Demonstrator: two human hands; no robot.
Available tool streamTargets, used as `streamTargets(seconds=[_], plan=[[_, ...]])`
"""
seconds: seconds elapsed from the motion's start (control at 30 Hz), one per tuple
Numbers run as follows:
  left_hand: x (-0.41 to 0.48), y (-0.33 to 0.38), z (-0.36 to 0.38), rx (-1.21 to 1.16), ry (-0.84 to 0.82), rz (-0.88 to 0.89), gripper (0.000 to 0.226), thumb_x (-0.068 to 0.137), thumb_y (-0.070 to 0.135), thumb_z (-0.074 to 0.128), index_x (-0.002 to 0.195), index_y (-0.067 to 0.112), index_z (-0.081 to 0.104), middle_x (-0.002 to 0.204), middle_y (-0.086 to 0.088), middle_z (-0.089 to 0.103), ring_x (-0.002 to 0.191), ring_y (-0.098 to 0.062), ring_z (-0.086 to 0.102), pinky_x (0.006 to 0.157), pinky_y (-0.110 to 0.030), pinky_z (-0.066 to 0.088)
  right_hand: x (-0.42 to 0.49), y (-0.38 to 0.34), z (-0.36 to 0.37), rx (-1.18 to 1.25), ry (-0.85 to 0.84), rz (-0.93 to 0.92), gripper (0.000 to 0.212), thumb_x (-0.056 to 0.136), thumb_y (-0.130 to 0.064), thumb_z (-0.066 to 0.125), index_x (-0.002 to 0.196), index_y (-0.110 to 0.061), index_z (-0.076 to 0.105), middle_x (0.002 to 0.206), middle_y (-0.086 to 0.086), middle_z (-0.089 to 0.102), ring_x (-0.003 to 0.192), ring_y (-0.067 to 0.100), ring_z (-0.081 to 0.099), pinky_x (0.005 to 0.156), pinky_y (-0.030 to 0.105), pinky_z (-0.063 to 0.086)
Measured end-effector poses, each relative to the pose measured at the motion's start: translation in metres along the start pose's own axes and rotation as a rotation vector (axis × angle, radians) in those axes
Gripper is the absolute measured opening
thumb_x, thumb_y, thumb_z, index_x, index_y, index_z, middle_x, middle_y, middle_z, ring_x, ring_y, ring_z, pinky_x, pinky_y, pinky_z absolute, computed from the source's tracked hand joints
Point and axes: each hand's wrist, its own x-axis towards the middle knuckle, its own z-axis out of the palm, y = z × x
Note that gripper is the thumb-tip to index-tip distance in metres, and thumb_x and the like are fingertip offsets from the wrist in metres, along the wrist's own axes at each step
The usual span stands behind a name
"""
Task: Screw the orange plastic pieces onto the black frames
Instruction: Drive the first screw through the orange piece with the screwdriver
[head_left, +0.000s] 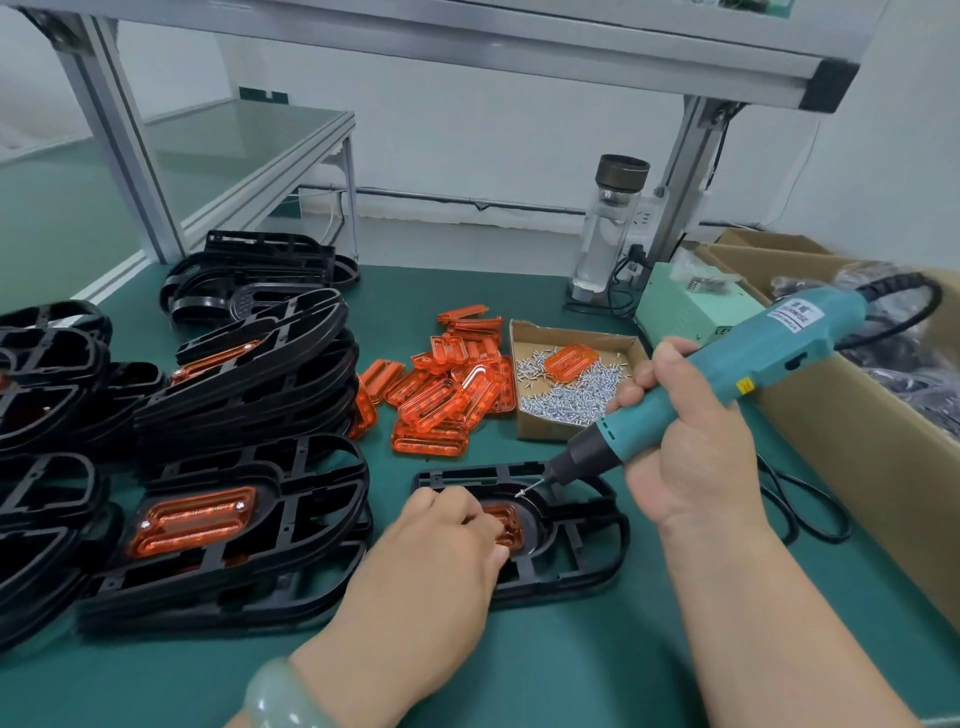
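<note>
Right grip (691, 447) closed around teal electric screwdriver (769, 358), bit just above orange plastic piece (508, 522); left grip (441, 551), fingers curled, holds that piece in black frame (550, 584) on green worktop (597, 675).

The worktop (571, 654) is covered by a smooth, matt green mat. The black frame (543, 527) is hard plastic with a soft sheen, like the stacked frames (249, 374). The orange piece (506, 519) in it is glossy translucent plastic, as are the loose orange pieces (447, 395). The screws (566, 400) are bright metal, in a raw brown cardboard tray (540, 432). The electric screwdriver (769, 358) has a matt teal plastic body and a dark nose. The bottle (602, 244) is clear, with a dull dark cap. The bangle (280, 696) is pale green and polished.
</note>
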Motion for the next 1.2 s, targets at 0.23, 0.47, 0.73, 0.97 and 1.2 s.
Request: streamTargets(seconds=[0.23,0.47,0.73,0.97,1.2], plan=[[0.001,-0.001,0.0,0.011,-0.006,0.008,0.036,0.099,0.043,0.025,0.122,0.034,0.052,0.116,0.019,0.038,0.102,-0.007,0.032,0.094,-0.017,0.03,-0.002,0.001,0.001,-0.056,-0.019,0.006,0.021,0.092,-0.007,0.058,0.077,-0.022,0.059,0.062,-0.002,0.051,0.052,0.012,0.05,0.054,0.023,0.045],[0.001,-0.001,0.002,0.009,-0.006,0.0,0.035,0.099,0.042,0.026,0.121,0.036,0.052,0.117,0.021,0.038,0.099,-0.006,0.029,0.091,-0.014,0.026,-0.004,0.001,0.004,-0.117,-0.047,-0.005,0.009,0.078,-0.012,0.063,0.079,-0.018,0.057,0.061,-0.001,0.05,0.051,0.013,0.048,0.053,0.025,0.045],[0.001,-0.001,0.003,0.014,-0.002,-0.002,0.038,0.099,0.042,0.026,0.128,0.036,0.05,0.118,0.021,0.038,0.1,-0.006,0.03,0.092,-0.013,0.024,-0.005,0.0,0.009,-0.148,-0.078,0.0,0.011,0.078,-0.01,0.063,0.083,-0.016,0.055,0.057,-0.002,0.052,0.049,0.012,0.049,0.052,0.025,0.044],[0.001,-0.001,0.003,0.031,-0.012,-0.014,0.037,0.099,0.043,0.026,0.124,0.035,0.052,0.12,0.019,0.039,0.103,-0.009,0.033,0.096,-0.017,0.028,-0.006,0.002,0.013,-0.16,-0.087,0.004,0.012,0.076,-0.011,0.063,0.083,-0.016,0.054,0.059,0.0,0.049,0.05,0.014,0.048,0.052,0.025,0.043],[0.0,0.0,0.002,0.01,-0.023,-0.031,0.036,0.099,0.043,0.027,0.123,0.035,0.052,0.12,0.021,0.038,0.105,-0.008,0.032,0.094,-0.017,0.03,-0.008,0.004,0.015,-0.194,-0.101,-0.002,0.013,0.078,-0.008,0.062,0.085,-0.015,0.053,0.061,-0.001,0.049,0.05,0.014,0.048,0.052,0.025,0.042]])
